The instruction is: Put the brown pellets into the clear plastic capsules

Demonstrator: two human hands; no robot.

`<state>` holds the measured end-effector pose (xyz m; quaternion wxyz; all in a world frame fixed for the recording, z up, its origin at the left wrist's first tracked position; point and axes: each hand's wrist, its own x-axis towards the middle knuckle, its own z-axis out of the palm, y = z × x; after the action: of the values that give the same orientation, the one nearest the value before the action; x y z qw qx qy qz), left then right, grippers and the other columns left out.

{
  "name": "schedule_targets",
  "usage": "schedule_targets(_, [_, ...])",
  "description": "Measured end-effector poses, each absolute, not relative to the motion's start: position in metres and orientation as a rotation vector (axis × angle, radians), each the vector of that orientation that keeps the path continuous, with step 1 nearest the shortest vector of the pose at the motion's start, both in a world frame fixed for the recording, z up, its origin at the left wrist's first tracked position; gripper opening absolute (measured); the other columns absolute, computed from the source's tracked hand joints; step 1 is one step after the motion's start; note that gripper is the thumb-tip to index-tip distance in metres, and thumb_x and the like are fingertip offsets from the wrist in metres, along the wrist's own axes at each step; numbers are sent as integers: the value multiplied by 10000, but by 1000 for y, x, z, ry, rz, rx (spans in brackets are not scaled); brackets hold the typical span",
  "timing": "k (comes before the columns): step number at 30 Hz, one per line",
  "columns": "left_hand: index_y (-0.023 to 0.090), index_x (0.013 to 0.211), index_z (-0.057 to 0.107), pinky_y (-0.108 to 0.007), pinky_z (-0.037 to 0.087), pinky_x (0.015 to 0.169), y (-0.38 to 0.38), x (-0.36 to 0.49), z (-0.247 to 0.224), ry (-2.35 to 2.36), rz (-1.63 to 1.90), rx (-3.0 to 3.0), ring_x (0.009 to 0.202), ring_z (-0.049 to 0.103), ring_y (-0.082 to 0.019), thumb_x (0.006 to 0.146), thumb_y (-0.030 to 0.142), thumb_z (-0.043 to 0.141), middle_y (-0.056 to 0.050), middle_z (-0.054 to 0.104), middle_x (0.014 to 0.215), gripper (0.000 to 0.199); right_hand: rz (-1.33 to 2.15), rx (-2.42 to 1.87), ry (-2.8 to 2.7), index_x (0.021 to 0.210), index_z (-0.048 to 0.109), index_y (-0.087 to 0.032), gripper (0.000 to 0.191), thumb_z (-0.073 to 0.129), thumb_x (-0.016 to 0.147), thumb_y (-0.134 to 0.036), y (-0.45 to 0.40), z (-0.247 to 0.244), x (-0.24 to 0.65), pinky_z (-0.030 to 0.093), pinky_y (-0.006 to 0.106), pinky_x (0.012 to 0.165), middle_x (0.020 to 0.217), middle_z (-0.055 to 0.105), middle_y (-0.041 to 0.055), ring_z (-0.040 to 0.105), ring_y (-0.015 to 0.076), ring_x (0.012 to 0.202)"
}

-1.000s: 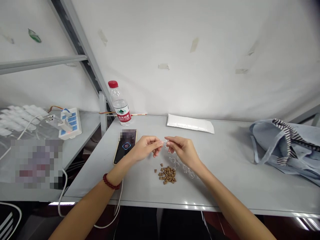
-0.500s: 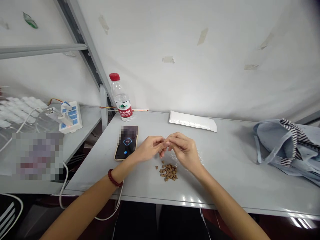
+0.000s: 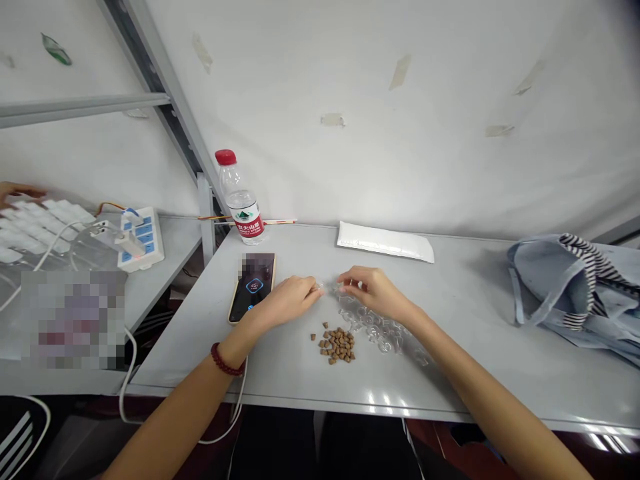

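Note:
My left hand (image 3: 295, 297) is closed in a pinch, a small clear piece (image 3: 319, 287) at its fingertips. Facing it across a narrow gap, my right hand (image 3: 373, 290) has its fingers curled around another small clear piece (image 3: 336, 289), partly hidden by the fingers. Below and beside the right hand lie several loose clear pieces (image 3: 373, 332) with rounded outlines, some under the wrist. A pile of small brown tapered pieces (image 3: 337, 345) rests on the grey table (image 3: 280, 373) between my forearms, with a few apart from it.
A lit phone (image 3: 253, 287) lies left of my left hand, its cable running off the front edge. Behind it stands a red-capped water bottle (image 3: 243, 207). A white packet (image 3: 385, 242) is near the wall, a blue bag (image 3: 560, 287) at right. Another person's hand (image 3: 20, 191) and a power strip (image 3: 143, 237) are at left.
My hands, earlier touching at the fingertips, have moved apart. The right hand has shifted slightly right, showing more of the clear pieces. Another person's hand has appeared at far left.

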<state>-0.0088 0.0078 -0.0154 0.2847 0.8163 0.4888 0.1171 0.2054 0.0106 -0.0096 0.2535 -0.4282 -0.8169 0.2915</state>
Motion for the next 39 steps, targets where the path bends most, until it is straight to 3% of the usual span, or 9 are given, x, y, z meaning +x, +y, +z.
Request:
schedule_targets(7, [167, 688, 547, -271, 284, 550, 11, -13, -16, 1444, 183, 2334, 622, 543, -186, 921, 423, 440, -48, 611, 678, 363, 732, -1239, -2407, 929, 677, -179, 102, 611, 855, -202, 3, -16, 217, 453, 285, 662, 901, 637, 54, 566, 141, 709])
schedule_targets(13, [171, 937, 619, -232, 361, 565, 2, -13, -10, 1007, 151, 2158, 586, 539, -132, 799, 346, 633, 19, 626, 682, 223, 340, -1232, -2592, 882, 669, -144, 150, 520, 902, -135, 4, -25, 211, 417, 318, 696, 845, 638, 87, 525, 203, 805])
schedule_targets(21, [165, 767, 618, -226, 385, 579, -1, -2, -23, 935, 149, 2184, 592, 547, -130, 813, 201, 554, 6, 622, 642, 87, 131, -1281, -2661, 913, 634, -127, 126, 511, 913, -152, -1, -35, 204, 395, 328, 698, 870, 621, 98, 526, 215, 814])
schedule_targets(25, [168, 742, 597, -250, 399, 634, -2, -3, -24, 941, 188, 2288, 638, 553, -145, 838, 215, 541, 2, 618, 660, 121, 141, -1275, -2585, 936, 582, -121, 133, 455, 913, -88, -1, -35, 205, 410, 337, 710, 887, 626, 104, 542, 211, 810])
schedule_targets(31, [164, 818, 592, -225, 446, 546, -2, -5, -12, 1064, 511, 2001, 540, 572, -118, 859, 283, 541, 23, 588, 612, 137, 357, -1191, -2425, 981, 534, -146, 171, 399, 915, -65, -6, -28, 204, 444, 332, 730, 897, 623, 86, 543, 183, 773])
schedule_targets(39, [152, 759, 606, -235, 509, 575, -2, -1, -9, 1068, 771, 1800, 565, 608, -119, 760, 291, 674, 10, 618, 636, 155, 601, -1096, -2289, 963, 558, -190, 180, 398, 918, -120, -12, -21, 201, 460, 314, 698, 896, 636, 71, 568, 180, 808])
